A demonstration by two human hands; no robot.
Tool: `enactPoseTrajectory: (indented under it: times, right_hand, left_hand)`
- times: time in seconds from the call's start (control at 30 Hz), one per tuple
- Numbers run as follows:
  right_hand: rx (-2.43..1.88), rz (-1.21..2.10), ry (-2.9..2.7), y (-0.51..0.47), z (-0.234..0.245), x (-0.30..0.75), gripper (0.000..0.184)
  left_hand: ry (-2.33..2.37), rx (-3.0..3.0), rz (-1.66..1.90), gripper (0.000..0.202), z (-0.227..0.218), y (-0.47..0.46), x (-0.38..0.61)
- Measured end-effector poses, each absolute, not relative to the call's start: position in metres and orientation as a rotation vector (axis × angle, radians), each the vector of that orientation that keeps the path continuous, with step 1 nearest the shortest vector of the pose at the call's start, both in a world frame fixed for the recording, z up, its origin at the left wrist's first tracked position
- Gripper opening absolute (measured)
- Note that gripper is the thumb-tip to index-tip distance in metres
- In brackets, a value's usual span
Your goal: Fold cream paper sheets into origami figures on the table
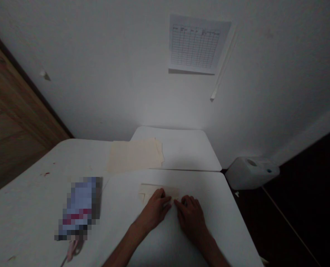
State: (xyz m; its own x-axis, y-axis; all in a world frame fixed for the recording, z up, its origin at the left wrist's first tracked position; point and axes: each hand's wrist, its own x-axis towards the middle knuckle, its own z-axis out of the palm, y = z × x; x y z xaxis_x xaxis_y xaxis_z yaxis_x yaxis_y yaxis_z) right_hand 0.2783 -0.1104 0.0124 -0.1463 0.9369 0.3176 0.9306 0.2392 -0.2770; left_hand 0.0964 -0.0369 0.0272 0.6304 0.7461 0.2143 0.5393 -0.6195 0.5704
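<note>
A small piece of folded beige paper (151, 190) lies flat on the white table, with a creased flap showing at its left end. My left hand (156, 208) is closed over the middle of its lower edge, fingers bent and pressed to the paper. At the right end, my right hand (190, 214) has its fingers curled, the thumb and index tips meeting the paper's edge close to my left fingertips. The fingers partly hide the paper's lower right portion.
A stack of beige sheets (134, 155) lies across the table joint at the back. To the left is a blurred blue item (80, 205) with pink-handled scissors (72, 247) below it. A white plastic jerrycan (251, 172) stands right of the table (120, 237). A printed chart (195, 46) hangs on the wall.
</note>
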Motion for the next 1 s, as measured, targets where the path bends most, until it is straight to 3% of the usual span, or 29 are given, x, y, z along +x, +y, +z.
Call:
enactPoseTrajectory:
  times: [0.23, 0.47, 0.73, 1.0]
  right_hand:
    - [-1.616, 0.050, -2.216, -0.110, 0.018, 0.278, 0.043]
    - [-1.687, 0.054, -2.159, -0.111, 0.018, 0.277, 0.045]
    - [-1.772, -0.007, -2.043, -0.110, 0.017, 0.279, 0.030]
    - [-1.783, -0.057, -2.050, -0.110, 0.015, 0.277, 0.032]
  left_hand:
    - [1.022, 2.383, 0.655, 0.011, 0.020, -0.038, 0.097]
    - [1.012, 2.389, 0.703, 0.021, 0.018, -0.043, 0.095]
    - [1.015, 2.371, 0.715, 0.024, 0.020, -0.044, 0.096]
    - [1.036, 2.384, 0.747, 0.026, 0.023, -0.049, 0.096]
